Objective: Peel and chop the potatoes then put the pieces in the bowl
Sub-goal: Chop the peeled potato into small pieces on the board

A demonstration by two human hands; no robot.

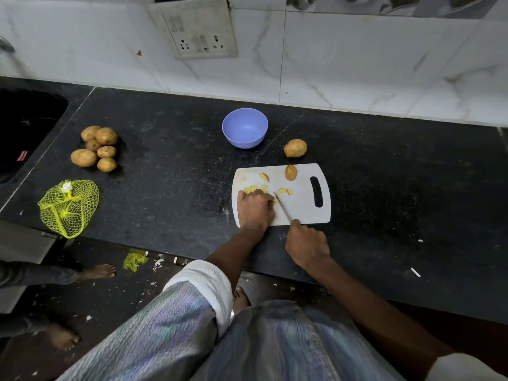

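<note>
A white cutting board (302, 207) lies on the black counter. On it are several yellow potato pieces (284, 191) and a potato half (290, 172) with skin. My left hand (255, 209) holds down a potato piece at the board's left side, fingers curled over it. My right hand (306, 244) grips a knife (282, 208) whose blade rests right beside my left fingers. A blue bowl (244, 127) stands behind the board with nothing in it. One whole potato (295, 147) lies between bowl and board.
A pile of several whole potatoes (96, 148) lies at the counter's left, with a yellow net bag (68, 209) at the front edge. A dark sink (24, 127) is at far left. Another person's bare feet (99, 271) stand on the floor to the left.
</note>
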